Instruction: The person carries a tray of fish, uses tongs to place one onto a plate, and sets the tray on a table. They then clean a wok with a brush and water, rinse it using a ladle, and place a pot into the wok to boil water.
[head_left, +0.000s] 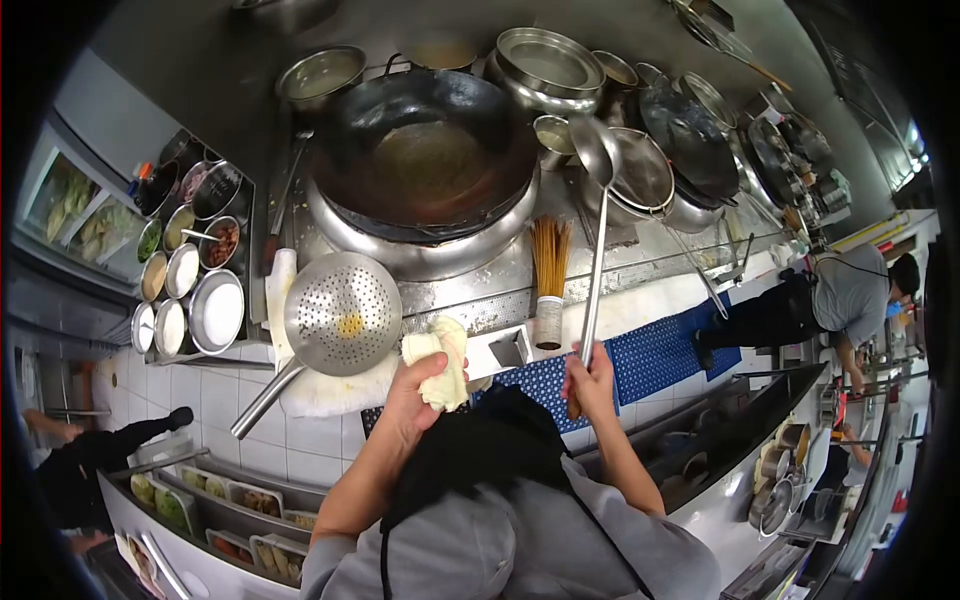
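Lower centre of the frame: left hand point(424, 392), closed around a folded cloth point(440, 362); right hand point(590, 385), closed around the handle of a ladle point(597, 155), its bowl raised toward upper right. Left of the cloth: one perforated strainer point(343, 313), handle pointing down-left. Between cloth and ladle, slightly higher: one bamboo brush point(549, 285), bristles up. Upper centre: one large dark wok point(424, 150) on a round metal ring point(425, 258).
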A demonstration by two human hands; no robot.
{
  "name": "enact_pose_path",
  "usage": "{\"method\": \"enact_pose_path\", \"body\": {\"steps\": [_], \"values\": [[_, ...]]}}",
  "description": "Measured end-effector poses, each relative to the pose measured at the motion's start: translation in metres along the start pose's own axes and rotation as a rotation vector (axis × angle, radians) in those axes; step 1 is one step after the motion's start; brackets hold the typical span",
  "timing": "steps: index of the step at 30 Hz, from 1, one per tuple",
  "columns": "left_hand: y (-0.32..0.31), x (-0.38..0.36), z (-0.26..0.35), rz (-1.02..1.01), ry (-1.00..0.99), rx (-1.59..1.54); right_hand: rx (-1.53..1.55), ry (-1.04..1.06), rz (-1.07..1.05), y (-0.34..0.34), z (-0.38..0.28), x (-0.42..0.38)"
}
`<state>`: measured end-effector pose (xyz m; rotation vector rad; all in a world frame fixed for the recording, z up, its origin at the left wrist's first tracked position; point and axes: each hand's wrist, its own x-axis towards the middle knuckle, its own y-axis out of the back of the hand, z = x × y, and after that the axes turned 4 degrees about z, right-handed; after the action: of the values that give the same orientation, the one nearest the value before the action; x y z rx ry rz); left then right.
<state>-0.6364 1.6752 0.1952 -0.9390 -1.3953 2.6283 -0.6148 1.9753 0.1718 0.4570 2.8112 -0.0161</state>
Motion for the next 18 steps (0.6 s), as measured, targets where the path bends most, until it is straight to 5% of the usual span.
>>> {"method": "enact_pose_path", "body": {"steps": [6, 11, 18], "values": [[0.014, -0.003, 0.052, 0.083, -0.196, 0.084, -0.089, 0.309, -0.071, -0.052, -0.152, 0.120], [0.035, -0.049, 0.075, 0.224, -0.424, -0.091, -0.225, 0.305, -0.059, -0.066, -0.249, 0.253], [0.040, -0.082, 0.044, 0.472, -0.562, -0.159, 0.225, 0.260, -0.118, -0.121, -0.309, 0.381]]}}
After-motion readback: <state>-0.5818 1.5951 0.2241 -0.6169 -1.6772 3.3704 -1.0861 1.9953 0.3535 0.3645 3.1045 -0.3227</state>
